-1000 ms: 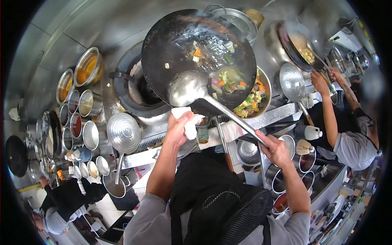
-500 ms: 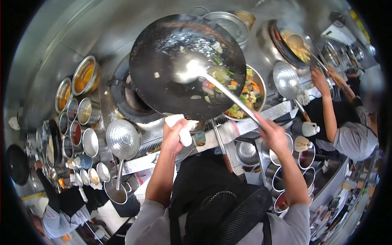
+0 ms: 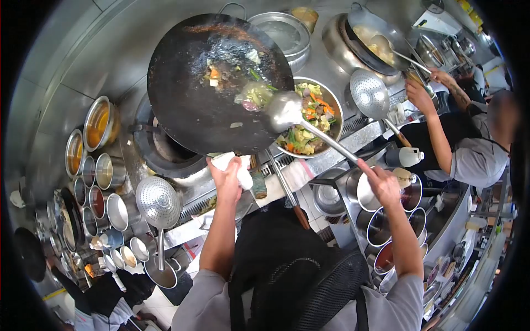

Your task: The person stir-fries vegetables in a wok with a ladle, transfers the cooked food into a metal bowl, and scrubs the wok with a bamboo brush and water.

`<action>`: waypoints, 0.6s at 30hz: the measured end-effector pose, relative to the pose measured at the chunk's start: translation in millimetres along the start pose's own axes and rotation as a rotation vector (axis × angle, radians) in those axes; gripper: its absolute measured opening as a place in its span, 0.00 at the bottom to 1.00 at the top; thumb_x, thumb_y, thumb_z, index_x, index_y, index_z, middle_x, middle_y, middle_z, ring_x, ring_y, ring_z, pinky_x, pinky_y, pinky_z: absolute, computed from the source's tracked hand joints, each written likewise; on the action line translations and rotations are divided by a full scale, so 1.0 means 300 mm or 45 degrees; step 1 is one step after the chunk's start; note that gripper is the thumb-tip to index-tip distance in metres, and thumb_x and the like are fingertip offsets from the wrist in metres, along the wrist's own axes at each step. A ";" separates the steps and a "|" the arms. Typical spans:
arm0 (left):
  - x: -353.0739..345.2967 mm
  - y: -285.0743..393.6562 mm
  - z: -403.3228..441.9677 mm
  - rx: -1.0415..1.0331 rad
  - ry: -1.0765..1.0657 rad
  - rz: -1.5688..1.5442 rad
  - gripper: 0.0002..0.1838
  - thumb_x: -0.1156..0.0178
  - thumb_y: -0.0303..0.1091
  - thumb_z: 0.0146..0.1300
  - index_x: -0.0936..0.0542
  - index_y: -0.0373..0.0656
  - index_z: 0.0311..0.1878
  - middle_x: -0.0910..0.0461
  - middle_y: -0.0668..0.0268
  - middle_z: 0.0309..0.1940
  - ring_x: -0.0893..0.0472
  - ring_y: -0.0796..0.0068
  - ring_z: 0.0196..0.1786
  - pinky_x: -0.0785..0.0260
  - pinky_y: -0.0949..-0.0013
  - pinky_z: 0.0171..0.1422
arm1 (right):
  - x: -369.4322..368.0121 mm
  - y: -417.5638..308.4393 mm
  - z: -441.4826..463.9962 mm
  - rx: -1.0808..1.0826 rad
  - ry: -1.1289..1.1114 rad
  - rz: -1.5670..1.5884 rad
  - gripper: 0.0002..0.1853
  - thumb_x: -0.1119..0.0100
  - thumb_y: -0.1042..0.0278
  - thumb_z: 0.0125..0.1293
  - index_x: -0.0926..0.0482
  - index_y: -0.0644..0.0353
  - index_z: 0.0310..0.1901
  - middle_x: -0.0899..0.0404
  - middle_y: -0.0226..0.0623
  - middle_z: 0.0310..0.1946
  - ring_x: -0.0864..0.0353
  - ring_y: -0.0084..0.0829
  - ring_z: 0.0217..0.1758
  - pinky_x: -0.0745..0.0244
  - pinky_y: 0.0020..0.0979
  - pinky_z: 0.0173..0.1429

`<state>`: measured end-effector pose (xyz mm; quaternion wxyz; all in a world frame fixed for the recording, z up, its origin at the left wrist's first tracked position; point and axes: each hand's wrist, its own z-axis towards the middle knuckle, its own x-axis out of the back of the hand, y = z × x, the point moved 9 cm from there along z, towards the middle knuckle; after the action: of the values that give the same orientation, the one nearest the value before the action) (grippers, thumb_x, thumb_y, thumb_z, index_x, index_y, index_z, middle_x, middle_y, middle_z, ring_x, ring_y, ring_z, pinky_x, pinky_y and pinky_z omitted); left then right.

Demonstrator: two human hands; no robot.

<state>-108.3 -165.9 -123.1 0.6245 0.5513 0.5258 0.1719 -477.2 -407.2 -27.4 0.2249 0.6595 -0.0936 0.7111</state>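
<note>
With a folded white cloth, my left hand is closed at the near rim of a large black wok. The wok is lifted and tilted toward the right, off its burner ring. Vegetable pieces lie on its inner surface. My right hand is wrapped round the handle of a steel ladle, whose bowl is at the wok's right edge. Just below that edge stands a steel bowl of mixed cooked vegetables, partly hidden by wok and ladle.
Steel pots of sauce stand at left, near a perforated strainer. A second strainer rests at right. Beyond it, a co-worker stirs another wok. A lidded pot stands behind. Another person is at lower left.
The ladle has moved from the middle of the wok to its right edge, near the bowl. Fewer food pieces lie low in the wok. The whole view has shifted slightly.
</note>
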 end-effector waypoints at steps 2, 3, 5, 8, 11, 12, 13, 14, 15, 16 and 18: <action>-0.005 -0.001 0.009 -0.001 0.014 0.028 0.33 0.44 0.17 0.65 0.43 0.46 0.71 0.21 0.59 0.48 0.17 0.67 0.46 0.17 0.58 0.45 | 0.042 0.062 -0.049 -0.047 0.004 -0.117 0.39 0.31 0.73 0.62 0.26 0.29 0.75 0.26 0.30 0.28 0.19 0.33 0.25 0.20 0.41 0.30; -0.008 0.008 0.008 0.003 0.044 0.029 0.33 0.44 0.17 0.65 0.42 0.45 0.71 0.22 0.60 0.47 0.17 0.67 0.44 0.17 0.58 0.44 | 0.050 0.095 -0.073 -0.061 -0.030 -0.153 0.39 0.31 0.73 0.62 0.25 0.30 0.74 0.27 0.30 0.27 0.19 0.33 0.26 0.20 0.41 0.31; 0.003 0.013 0.011 0.000 0.084 0.033 0.33 0.45 0.16 0.65 0.42 0.45 0.71 0.22 0.60 0.47 0.17 0.67 0.42 0.17 0.59 0.44 | 0.114 0.101 -0.056 -0.049 0.012 -0.133 0.41 0.34 0.76 0.61 0.27 0.29 0.76 0.27 0.30 0.27 0.18 0.32 0.26 0.19 0.39 0.30; 0.035 -0.030 0.011 0.064 0.095 0.016 0.43 0.39 0.14 0.65 0.51 0.46 0.76 0.23 0.59 0.50 0.18 0.68 0.43 0.17 0.59 0.44 | 0.138 0.040 0.048 -0.061 0.122 0.063 0.43 0.34 0.77 0.60 0.28 0.30 0.76 0.28 0.31 0.26 0.18 0.33 0.27 0.18 0.39 0.30; 0.048 -0.044 -0.012 0.039 0.077 0.051 0.44 0.39 0.14 0.65 0.51 0.45 0.78 0.23 0.58 0.50 0.18 0.67 0.43 0.17 0.59 0.44 | 0.065 -0.114 0.293 -0.094 0.253 0.393 0.39 0.34 0.75 0.64 0.28 0.30 0.76 0.23 0.33 0.30 0.18 0.37 0.25 0.18 0.42 0.31; 0.037 -0.034 -0.028 0.036 0.080 0.051 0.44 0.39 0.14 0.65 0.51 0.45 0.78 0.23 0.58 0.50 0.18 0.67 0.43 0.17 0.59 0.44 | 0.048 -0.170 0.386 -0.085 0.255 0.469 0.38 0.33 0.72 0.66 0.29 0.30 0.76 0.22 0.34 0.30 0.17 0.38 0.25 0.18 0.42 0.31; 0.018 -0.022 -0.049 0.069 0.085 0.040 0.42 0.39 0.14 0.65 0.50 0.45 0.77 0.23 0.59 0.49 0.18 0.67 0.43 0.17 0.59 0.43 | 0.049 -0.225 0.469 -0.062 0.340 0.552 0.37 0.33 0.69 0.67 0.29 0.30 0.76 0.22 0.33 0.30 0.17 0.39 0.25 0.17 0.42 0.31; 0.007 -0.012 -0.062 0.104 0.089 0.030 0.41 0.39 0.15 0.65 0.48 0.45 0.77 0.23 0.59 0.48 0.18 0.67 0.42 0.17 0.59 0.42 | 0.019 -0.268 0.537 -0.047 0.352 0.542 0.37 0.33 0.67 0.67 0.30 0.29 0.77 0.21 0.34 0.31 0.17 0.41 0.24 0.17 0.43 0.30; 0.002 -0.001 -0.068 0.102 0.093 0.030 0.41 0.39 0.15 0.65 0.48 0.45 0.77 0.23 0.59 0.48 0.18 0.67 0.42 0.17 0.59 0.42 | -0.004 -0.295 0.577 0.028 0.414 0.574 0.38 0.33 0.67 0.67 0.32 0.30 0.78 0.21 0.34 0.31 0.18 0.42 0.23 0.18 0.43 0.29; -0.007 0.011 -0.071 0.081 0.070 0.008 0.40 0.40 0.15 0.66 0.48 0.45 0.76 0.22 0.59 0.47 0.18 0.67 0.41 0.17 0.59 0.42 | -0.024 -0.296 0.568 0.029 0.411 0.575 0.38 0.33 0.67 0.67 0.32 0.30 0.78 0.21 0.34 0.31 0.18 0.42 0.23 0.18 0.43 0.29; -0.002 0.014 -0.071 0.068 0.048 -0.023 0.39 0.41 0.16 0.66 0.47 0.45 0.76 0.22 0.59 0.46 0.18 0.67 0.40 0.17 0.59 0.41 | -0.069 -0.276 0.526 0.048 0.289 0.484 0.39 0.34 0.68 0.67 0.33 0.30 0.79 0.21 0.35 0.30 0.18 0.42 0.22 0.18 0.43 0.29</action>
<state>-125.0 -154.1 -115.8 0.6012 0.5597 0.5467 0.1625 -298.6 -406.0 -43.5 0.0834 0.5499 -0.1769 0.8120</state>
